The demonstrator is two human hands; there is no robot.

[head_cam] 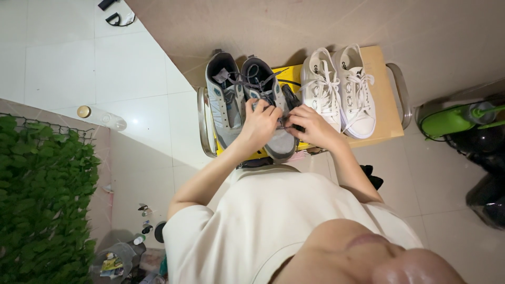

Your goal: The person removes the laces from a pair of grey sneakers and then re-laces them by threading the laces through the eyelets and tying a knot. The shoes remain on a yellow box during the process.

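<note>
- On the low shoe rack (392,94), over the right-hand grey sneaker (276,138), both hands meet at the laces: the left hand (260,124) has its fingers curled and pinched on a grey lace (263,80) near the tongue, and the right hand (306,125) is closed over the dark strip at the sneaker's inner edge, where a lace end seems to be held, though the grip itself is partly hidden.
- The lace looks thin, limp and light; in my judgement it will slip unless pinched near its end between fingertip and thumb, and will kink rather than resist.
- The sneaker itself reads as light, with a soft fabric upper and a stiffer sole; the firm places to hold it would be the heel or the sole edge, not the tongue.
- Its mate, the left-hand grey sneaker (223,97), stands touching it, untouched.
- Just beside them sit two white sneakers (339,89), laced, side by side.
- Count: two grey sneakers, two white sneakers, one rack with two metal end handles.
- Further out: one clear bottle (102,117) lying on the tiled floor (63,63), a green leafy panel (44,194) at the left, and a green canister (452,120) at the right.
</note>
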